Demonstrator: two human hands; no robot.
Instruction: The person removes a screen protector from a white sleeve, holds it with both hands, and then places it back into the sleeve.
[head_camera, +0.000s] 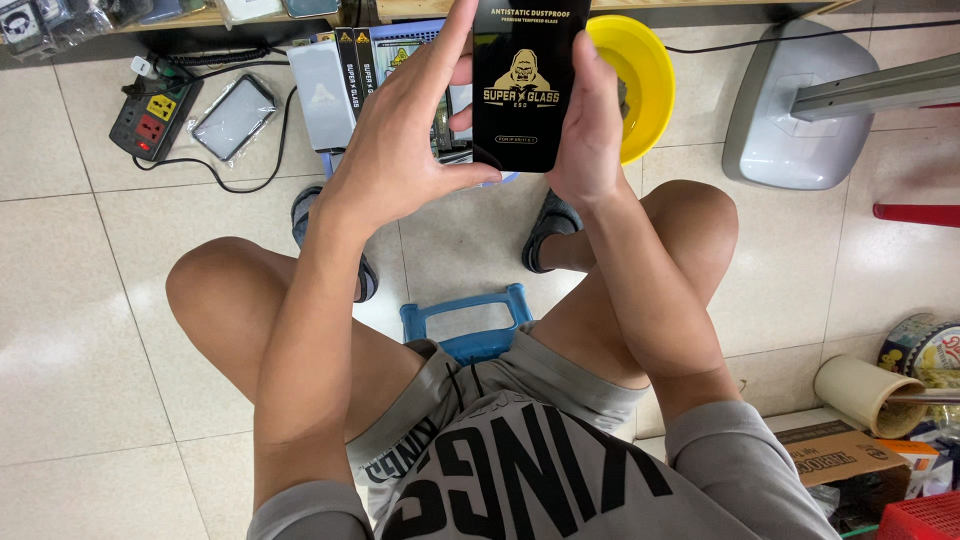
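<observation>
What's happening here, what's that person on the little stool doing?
A person sits on a low blue stool and holds a flat black box upright in both hands. The left hand grips its left edge, the right hand its right. Similar boxes and a yellow bowl lie on the tiled floor beyond.

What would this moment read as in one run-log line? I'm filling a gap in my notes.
left hand: holds flat black box | right hand: holds same box | behind: yellow bowl on floor | seat: blue stool

Bright even indoor light, soft glare on floor tiles (70, 360), sharp focus, faint shadows
</observation>
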